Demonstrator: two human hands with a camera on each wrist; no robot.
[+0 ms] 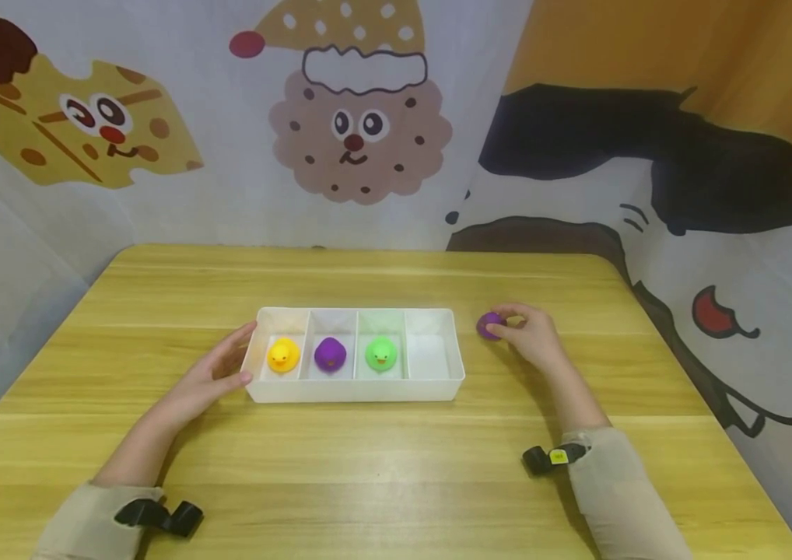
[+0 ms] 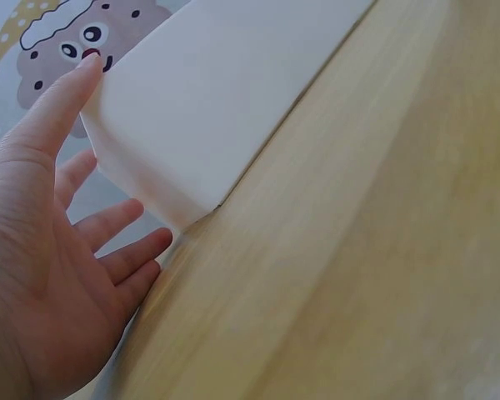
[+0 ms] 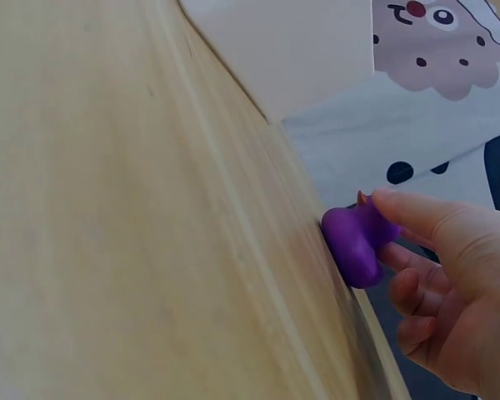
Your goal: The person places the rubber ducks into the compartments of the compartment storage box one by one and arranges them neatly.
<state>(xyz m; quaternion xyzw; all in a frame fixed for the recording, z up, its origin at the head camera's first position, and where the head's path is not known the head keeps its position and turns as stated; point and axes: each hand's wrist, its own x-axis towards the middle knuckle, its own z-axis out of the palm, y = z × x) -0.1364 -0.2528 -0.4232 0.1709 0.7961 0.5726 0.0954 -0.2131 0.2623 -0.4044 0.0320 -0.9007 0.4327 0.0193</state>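
A white divided box [image 1: 354, 391] stands on the table, with compartments in a row. From the left they hold a yellow rubber duck [image 1: 284, 355], a purple rubber duck [image 1: 330, 355] and a green rubber duck [image 1: 381, 354]; the rightmost compartment holds none. My left hand [image 1: 217, 376] touches the box's left end, its fingers spread and nearly straight, as the left wrist view also shows. Right of the box, my right hand [image 1: 530, 336] pinches a second purple rubber duck [image 3: 352, 247] between thumb and fingers, low at the tabletop.
The wooden table [image 1: 382, 482] extends around the box on all sides. Behind it hangs a cloth [image 1: 221, 210] printed with cartoon figures. A black strap with a small device [image 1: 543, 460] sits on the right wrist, and another [image 1: 165, 517] on the left.
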